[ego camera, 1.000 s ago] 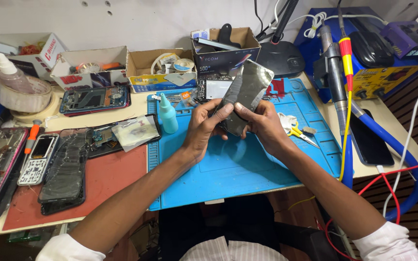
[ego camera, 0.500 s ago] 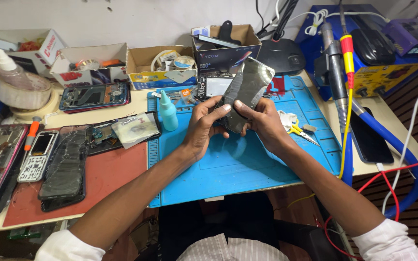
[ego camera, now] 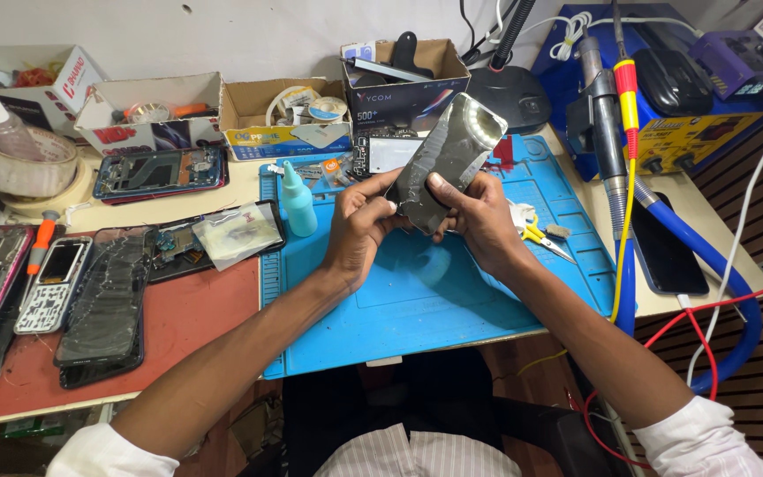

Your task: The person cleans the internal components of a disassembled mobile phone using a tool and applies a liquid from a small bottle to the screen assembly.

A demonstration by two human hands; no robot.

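- Head view: both hands hold one phone (ego camera: pixel 448 159) above the blue mat (ego camera: pixel 452 300), near the middle of the desk.
- Phone is tilted, its top end pointing up and to the right; its shiny face catches a ring of light near the top.
- Left hand (ego camera: pixel 359 225) grasps the lower left edge of the phone, fingers curled around it.
- Right hand (ego camera: pixel 479 216) grasps the lower right side, with the thumb (ego camera: pixel 443 187) pressed on the face of the phone.
- Teal bottle (ego camera: pixel 297 201) stands upright on the left edge of the mat, just beside the left hand.
- Scissors (ego camera: pixel 540 237) with yellow handles lie on the mat, close to the right wrist.
- Red mat (ego camera: pixel 187 327) lies left of the blue mat; on it rest a cracked black phone (ego camera: pixel 103 305) and a keypad phone (ego camera: pixel 53 283).
- Cardboard boxes (ego camera: pixel 284 115) with small parts stand in a row behind the mats, along the wall.
- Dark phone (ego camera: pixel 664 256) lies flat at the right side of the desk, beside a thick blue hose (ego camera: pixel 717 274).
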